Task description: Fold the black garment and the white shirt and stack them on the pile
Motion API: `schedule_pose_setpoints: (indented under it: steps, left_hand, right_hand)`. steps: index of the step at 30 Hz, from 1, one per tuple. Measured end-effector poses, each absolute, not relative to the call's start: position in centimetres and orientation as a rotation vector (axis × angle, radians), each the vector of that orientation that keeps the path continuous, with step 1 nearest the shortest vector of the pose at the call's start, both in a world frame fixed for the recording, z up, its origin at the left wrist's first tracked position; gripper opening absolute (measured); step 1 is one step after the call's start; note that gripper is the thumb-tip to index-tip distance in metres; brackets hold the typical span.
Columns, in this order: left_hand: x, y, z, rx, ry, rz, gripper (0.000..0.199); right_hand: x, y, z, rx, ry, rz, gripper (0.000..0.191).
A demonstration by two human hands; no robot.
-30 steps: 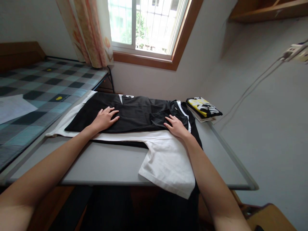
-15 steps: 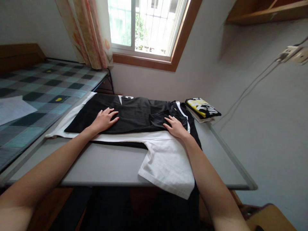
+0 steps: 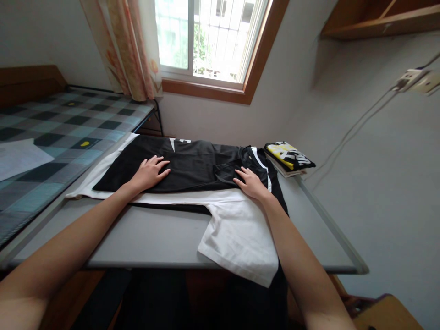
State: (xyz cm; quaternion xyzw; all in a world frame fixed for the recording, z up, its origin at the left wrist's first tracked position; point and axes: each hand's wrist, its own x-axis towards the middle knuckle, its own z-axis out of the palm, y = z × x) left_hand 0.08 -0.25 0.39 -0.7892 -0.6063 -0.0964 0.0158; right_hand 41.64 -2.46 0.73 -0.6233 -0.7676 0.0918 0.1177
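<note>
A black shirt (image 3: 195, 160) with white marks lies folded lengthwise on top of a white shirt (image 3: 240, 233), whose sleeve hangs over the table's front edge. More black cloth shows beneath the white one. My left hand (image 3: 150, 172) rests flat on the left half of the black shirt, fingers spread. Near the collar at the right, my right hand (image 3: 250, 181) lies palm down on the same shirt with its fingers apart. Neither hand grips anything.
The grey table (image 3: 158, 236) bears the shirts and, at its back right, a stack of folded clothes (image 3: 288, 156). A checkered bed (image 3: 68, 123) with papers (image 3: 22, 156) adjoins on the left. Behind are a wall, a curtain and a window. A wooden chair (image 3: 385, 314) stands at lower right.
</note>
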Motion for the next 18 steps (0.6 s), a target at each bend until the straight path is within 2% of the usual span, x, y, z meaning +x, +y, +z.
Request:
schedule_pose_setpoints:
  steps: [18]
  left_hand:
    - [0.20,-0.43,0.46,-2.452,-1.905,-0.301,0.054]
  right_hand:
    - [41.37,-2.76,1.16,-1.848,-2.249,0.275,0.057]
